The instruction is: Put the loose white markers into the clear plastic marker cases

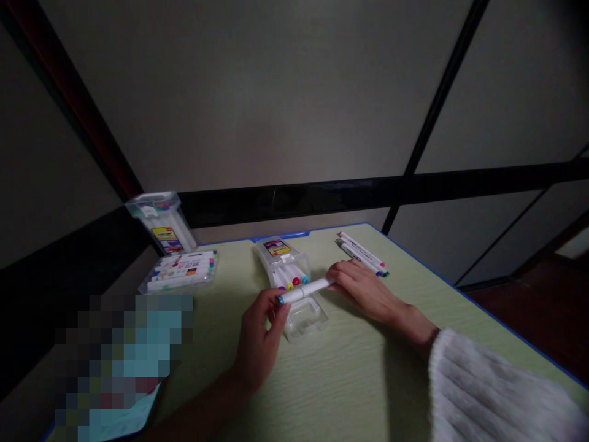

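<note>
A white marker pen (305, 290) with a blue-green end is held level between both hands. My left hand (262, 334) pinches its coloured end between thumb and fingers. At the other end, the fingers of my right hand (361, 287) close on the pen. Just behind and below it lies a clear plastic marker case (281, 253) with its lid (307, 319) swung down toward me on the table. Several markers (294, 280) with purple, yellow, red and blue ends show in the case's mouth. Beyond my right hand, several loose markers (363, 252) lie side by side.
At the back left stands another clear marker case (166, 224). In front of it rests a clear pack of markers (181, 270). A blurred-out, tablet-like item (133, 411) lies at the near left. The pale green table (322, 393) has a blue edge, with a panelled wall behind.
</note>
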Available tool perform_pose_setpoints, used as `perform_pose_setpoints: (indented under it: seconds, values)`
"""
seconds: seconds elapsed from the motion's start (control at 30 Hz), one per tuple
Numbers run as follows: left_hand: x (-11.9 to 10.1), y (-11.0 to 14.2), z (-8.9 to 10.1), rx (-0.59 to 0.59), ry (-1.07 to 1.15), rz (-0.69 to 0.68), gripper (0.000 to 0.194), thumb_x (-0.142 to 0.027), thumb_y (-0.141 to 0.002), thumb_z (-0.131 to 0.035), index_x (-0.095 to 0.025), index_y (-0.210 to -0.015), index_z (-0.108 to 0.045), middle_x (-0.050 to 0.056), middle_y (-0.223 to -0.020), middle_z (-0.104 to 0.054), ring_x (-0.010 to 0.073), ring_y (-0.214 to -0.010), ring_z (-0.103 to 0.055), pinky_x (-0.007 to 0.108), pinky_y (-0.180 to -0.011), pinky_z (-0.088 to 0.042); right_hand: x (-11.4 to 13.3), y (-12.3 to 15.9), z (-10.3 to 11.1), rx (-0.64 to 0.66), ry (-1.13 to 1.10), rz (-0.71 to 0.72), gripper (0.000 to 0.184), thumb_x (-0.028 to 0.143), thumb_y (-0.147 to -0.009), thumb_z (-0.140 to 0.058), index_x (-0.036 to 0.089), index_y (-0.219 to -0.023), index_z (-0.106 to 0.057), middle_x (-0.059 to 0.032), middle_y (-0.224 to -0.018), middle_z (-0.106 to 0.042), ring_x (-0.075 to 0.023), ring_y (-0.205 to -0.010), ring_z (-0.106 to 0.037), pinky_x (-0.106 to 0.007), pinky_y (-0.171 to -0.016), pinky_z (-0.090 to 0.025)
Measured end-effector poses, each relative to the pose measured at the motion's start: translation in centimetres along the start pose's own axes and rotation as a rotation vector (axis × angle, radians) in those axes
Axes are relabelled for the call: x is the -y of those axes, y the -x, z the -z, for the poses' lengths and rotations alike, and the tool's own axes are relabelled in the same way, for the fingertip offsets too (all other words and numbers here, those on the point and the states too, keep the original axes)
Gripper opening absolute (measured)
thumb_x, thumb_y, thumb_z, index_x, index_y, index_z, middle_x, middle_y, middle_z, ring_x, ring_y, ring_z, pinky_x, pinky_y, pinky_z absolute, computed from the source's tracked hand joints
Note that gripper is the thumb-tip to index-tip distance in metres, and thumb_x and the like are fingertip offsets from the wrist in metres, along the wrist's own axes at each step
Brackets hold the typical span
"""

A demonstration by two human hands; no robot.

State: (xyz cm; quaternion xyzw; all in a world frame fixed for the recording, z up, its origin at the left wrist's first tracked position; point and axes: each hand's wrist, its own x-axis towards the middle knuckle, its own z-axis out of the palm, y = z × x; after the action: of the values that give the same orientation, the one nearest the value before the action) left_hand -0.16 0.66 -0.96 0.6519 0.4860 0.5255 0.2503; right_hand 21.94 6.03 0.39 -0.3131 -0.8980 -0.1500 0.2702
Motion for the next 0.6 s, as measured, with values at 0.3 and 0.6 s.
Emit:
perform_pose_setpoints:
  seconds: [0.3,0.6]
  values:
    - [0.0,-0.2,0.0,0.012,0.033,0.076,0.018,-0.033,-0.08,-0.048,-0.017,-0.074,-0.055,-0.001,-0.064,-0.056,0.0126,-0.061,-0.052,0.022,-0.057,-0.04,0.0,0.3,0.0,-0.016,-0.332,-0.269,0.028,0.043,-0.085,-0.05,0.016,-0.087,-0.056,-0.0061,-0.074,-0.062,-0.0174,-0.063,-0.054,-0.028,-0.057,-0.039]
    - [-0.4,-0.2,0.2,0.005,-0.035,0.032,0.023,-0.032,-0.079,-0.048,-0.017,-0.062,-0.052,-0.003,-0.053,-0.05,0.0112,-0.054,-0.047,0.021,-0.052,-0.036,-0.7,-0.5,-1.7,-0.391,-1.079,-0.777,0.024,0.033,-0.055,-0.077,0.018,-0.065,-0.061,0.0026,-0.056,-0.052,-0.0105,-0.049,-0.042,-0.023,-0.045,-0.029]
